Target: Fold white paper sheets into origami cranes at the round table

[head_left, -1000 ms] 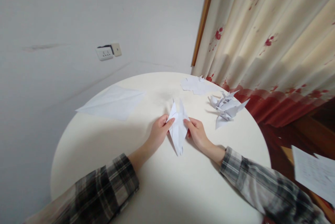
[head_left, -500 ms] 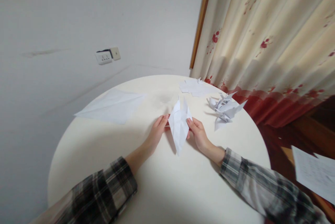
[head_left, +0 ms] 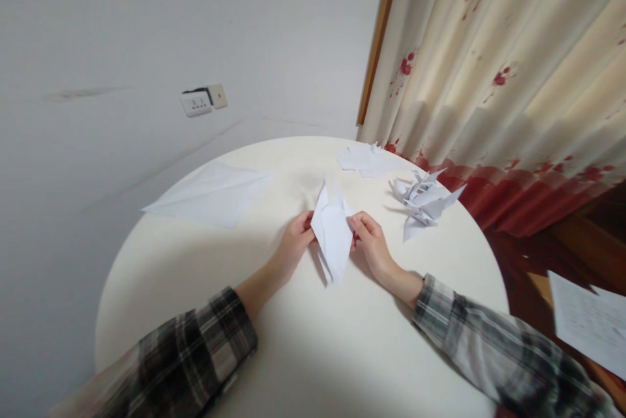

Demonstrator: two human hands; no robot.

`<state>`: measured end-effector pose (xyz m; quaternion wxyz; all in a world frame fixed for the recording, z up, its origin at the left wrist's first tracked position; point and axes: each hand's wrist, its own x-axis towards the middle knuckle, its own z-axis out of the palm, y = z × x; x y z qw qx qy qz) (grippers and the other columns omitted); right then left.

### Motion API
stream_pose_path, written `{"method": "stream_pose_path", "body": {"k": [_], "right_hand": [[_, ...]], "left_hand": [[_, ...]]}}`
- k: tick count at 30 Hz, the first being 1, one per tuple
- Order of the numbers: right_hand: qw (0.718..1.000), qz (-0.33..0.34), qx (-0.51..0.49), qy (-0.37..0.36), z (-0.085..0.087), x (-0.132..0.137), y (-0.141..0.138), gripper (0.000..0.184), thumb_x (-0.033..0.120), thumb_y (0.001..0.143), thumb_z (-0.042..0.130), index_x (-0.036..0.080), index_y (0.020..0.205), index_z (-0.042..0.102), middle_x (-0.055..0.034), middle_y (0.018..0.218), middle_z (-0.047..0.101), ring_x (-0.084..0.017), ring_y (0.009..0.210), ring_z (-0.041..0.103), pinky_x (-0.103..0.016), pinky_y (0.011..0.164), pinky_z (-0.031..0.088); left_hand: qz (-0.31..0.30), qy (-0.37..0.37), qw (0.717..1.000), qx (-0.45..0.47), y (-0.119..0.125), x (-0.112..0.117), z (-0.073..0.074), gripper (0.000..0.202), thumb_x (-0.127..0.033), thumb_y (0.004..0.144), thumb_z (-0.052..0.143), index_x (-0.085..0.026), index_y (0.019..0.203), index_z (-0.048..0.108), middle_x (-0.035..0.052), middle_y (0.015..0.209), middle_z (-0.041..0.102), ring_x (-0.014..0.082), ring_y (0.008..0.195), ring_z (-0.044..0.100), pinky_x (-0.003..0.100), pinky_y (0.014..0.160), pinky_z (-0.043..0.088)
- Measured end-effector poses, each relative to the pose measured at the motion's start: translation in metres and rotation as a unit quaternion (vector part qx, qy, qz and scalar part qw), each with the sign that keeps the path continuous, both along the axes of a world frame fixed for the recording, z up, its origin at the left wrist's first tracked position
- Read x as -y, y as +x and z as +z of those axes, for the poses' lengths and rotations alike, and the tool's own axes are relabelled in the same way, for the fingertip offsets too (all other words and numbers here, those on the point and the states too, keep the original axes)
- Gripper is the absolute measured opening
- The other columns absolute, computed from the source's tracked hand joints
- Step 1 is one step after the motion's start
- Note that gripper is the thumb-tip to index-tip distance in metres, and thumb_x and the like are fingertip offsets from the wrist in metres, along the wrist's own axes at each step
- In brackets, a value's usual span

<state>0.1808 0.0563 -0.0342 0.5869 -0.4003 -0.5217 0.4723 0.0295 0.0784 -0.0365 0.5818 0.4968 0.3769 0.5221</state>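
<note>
A folded piece of white paper (head_left: 332, 235), long and diamond-shaped with two points split at the far end, is held above the middle of the table. My left hand (head_left: 295, 242) grips its left edge, the fingers partly behind it. On the opposite edge, my right hand (head_left: 372, 245) pinches the paper between thumb and fingers. Several folded paper figures (head_left: 424, 203), looking like cranes, lie in a cluster to the right of my right hand.
The round white table (head_left: 161, 313) stands against a wall with a socket (head_left: 196, 104). A creased paper sheet (head_left: 210, 193) lies at the left, more paper pieces (head_left: 364, 160) at the far edge. A curtain (head_left: 440, 66) hangs behind; written sheets (head_left: 587, 317) lie lower right.
The folded paper has turned in my hands, so a different face and flap now show. Both hands stay on its edges, with the left fingers shifted slightly. The view has moved a little.
</note>
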Motion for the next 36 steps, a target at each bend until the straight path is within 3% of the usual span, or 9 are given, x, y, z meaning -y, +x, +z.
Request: {"method": "stream_pose_path", "body": {"k": [4,9,16,20,24,31,36], "right_hand": [[0.995,-0.092,0.020,0.036,-0.001,-0.002,0.001,0.028,0.044,0.075,0.059,0.021,0.072,0.043,0.0087,0.053,0.035,-0.008,0.047,0.033,-0.021,0.046,0.027],[0.988,-0.084,0.109,0.073,0.003,0.006,-0.004,0.026,0.036,0.072,0.063,0.021,0.073,0.041,0.0085,0.056,0.035,-0.009,0.051,0.033,-0.022,0.051,0.029],[0.970,-0.048,0.212,0.112,0.012,0.013,-0.008,0.033,0.035,0.065,0.070,0.021,0.067,0.040,0.0074,0.059,0.038,-0.009,0.054,0.035,-0.023,0.053,0.030],[0.962,-0.041,0.238,0.124,0.015,0.014,-0.009,0.033,0.036,0.066,0.068,0.020,0.064,0.038,0.0073,0.058,0.037,-0.009,0.053,0.034,-0.023,0.052,0.029],[0.959,-0.047,0.248,0.130,0.014,0.014,-0.010,0.026,0.034,0.075,0.056,0.020,0.062,0.040,0.0064,0.055,0.037,-0.009,0.053,0.034,-0.023,0.053,0.029],[0.970,-0.049,0.205,0.118,0.002,0.008,-0.003,0.025,0.034,0.083,0.045,0.019,0.062,0.045,0.0039,0.058,0.041,-0.011,0.058,0.038,-0.024,0.057,0.031],[0.981,-0.032,0.160,0.106,-0.003,0.006,-0.002,0.025,0.038,0.083,0.044,0.019,0.068,0.049,0.0030,0.063,0.043,-0.012,0.062,0.038,-0.024,0.059,0.032]], "left_hand": [[0.080,0.055,0.995,-0.026,-0.002,-0.002,0.005,0.024,-0.025,0.059,0.064,-0.015,0.079,0.054,-0.0001,0.070,0.063,0.0147,0.069,0.060,0.025,0.064,0.045],[0.133,0.093,0.986,-0.043,-0.003,0.000,0.008,0.020,-0.022,0.061,0.063,-0.017,0.074,0.049,-0.0035,0.062,0.057,0.0105,0.061,0.057,0.021,0.059,0.044],[0.139,0.188,0.964,-0.128,-0.002,0.008,0.006,0.017,-0.021,0.067,0.060,-0.019,0.071,0.044,-0.0051,0.062,0.051,0.0081,0.055,0.054,0.018,0.053,0.042],[0.133,0.253,0.931,-0.226,-0.003,0.016,0.011,0.008,-0.019,0.072,0.057,-0.019,0.075,0.050,-0.0039,0.066,0.055,0.0079,0.053,0.053,0.019,0.053,0.042],[0.136,0.317,0.894,-0.285,-0.005,0.018,0.013,0.001,-0.020,0.075,0.056,-0.019,0.076,0.056,-0.0021,0.070,0.057,0.0092,0.059,0.055,0.021,0.062,0.044],[0.125,0.230,0.936,-0.234,-0.005,0.016,0.011,0.014,-0.030,0.074,0.060,-0.019,0.082,0.056,-0.0001,0.073,0.062,0.0117,0.064,0.059,0.022,0.062,0.047],[0.131,0.236,0.925,-0.269,-0.004,0.017,0.015,0.025,-0.026,0.067,0.066,-0.019,0.088,0.055,0.0016,0.082,0.065,0.0117,0.065,0.060,0.022,0.062,0.047]]}}
